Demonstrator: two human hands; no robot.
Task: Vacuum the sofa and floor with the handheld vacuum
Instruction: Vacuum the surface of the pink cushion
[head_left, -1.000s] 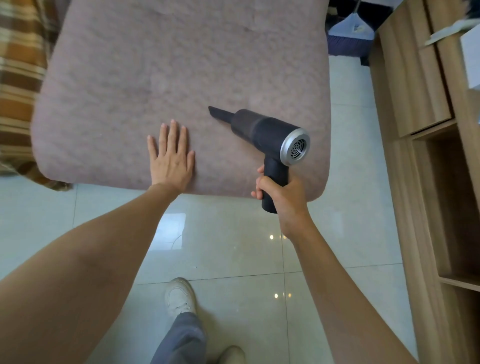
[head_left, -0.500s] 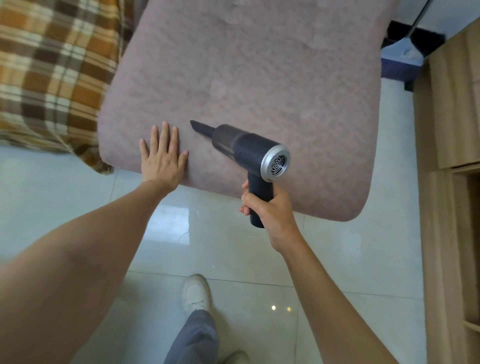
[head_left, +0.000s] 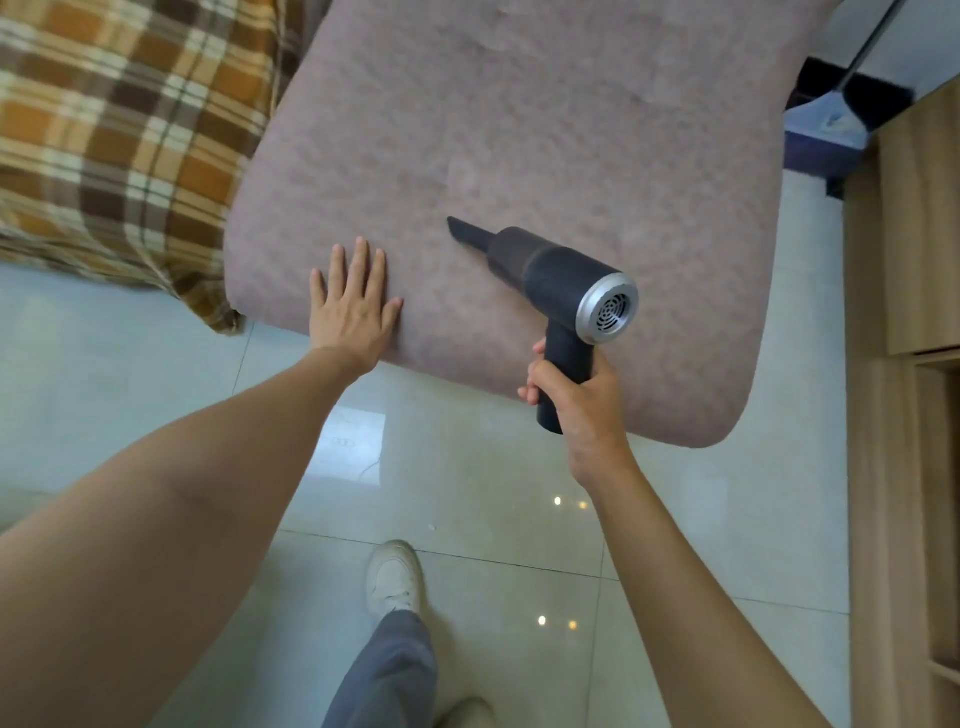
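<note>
Two hands out: left hand (head_left: 353, 304) flat, fingers straight, pressing sofa cushion (head_left: 519, 156) nr front edge. Right hand (head_left: 576, 395) curled tight round handle of handheld vacuum (head_left: 556, 283), nozzle on cushion, pointing up-left.

The handheld vacuum (head_left: 550, 275) gripped by the right hand (head_left: 576, 400) has a matt dark plastic handle and body, ending just above the grip in a brushed, silvery metal-looking grille. Beyond its nozzle the sofa cushion (head_left: 519, 130) is fuzzy, napped cloth — matt and faintly mottled. Far left of the grip lies a woven plaid blanket (head_left: 119, 119). Below the grip, the floor (head_left: 467, 493) is glossy tile — mirror-smooth. Right of it, matt wood-grain shelving (head_left: 904, 415).
</note>
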